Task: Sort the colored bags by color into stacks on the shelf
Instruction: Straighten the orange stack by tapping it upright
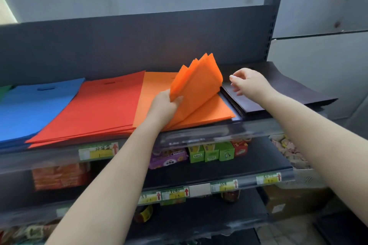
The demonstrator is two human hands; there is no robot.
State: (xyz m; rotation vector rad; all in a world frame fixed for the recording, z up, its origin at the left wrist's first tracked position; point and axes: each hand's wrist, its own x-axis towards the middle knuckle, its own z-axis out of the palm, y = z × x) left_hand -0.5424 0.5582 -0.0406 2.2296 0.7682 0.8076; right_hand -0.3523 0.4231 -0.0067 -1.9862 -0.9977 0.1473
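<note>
Flat bags lie in colour stacks along the top shelf [219,131]: a green corner [5,89] at far left, then blue [29,109], red [95,109], orange [155,89] and black [278,93]. My left hand [165,105] grips the near right corners of several orange bags [197,79] and holds them folded up and back, fanned out. More orange bags lie flat beneath them. My right hand [247,81] hovers over the left edge of the black stack, fingers apart and holding nothing.
The dark back panel [139,45] rises behind the stacks. Lower shelves hold green boxes [211,153], a purple packet [167,158], orange packets [59,177] and price labels [97,151]. A cardboard box [288,203] sits at lower right. A grey wall stands to the right.
</note>
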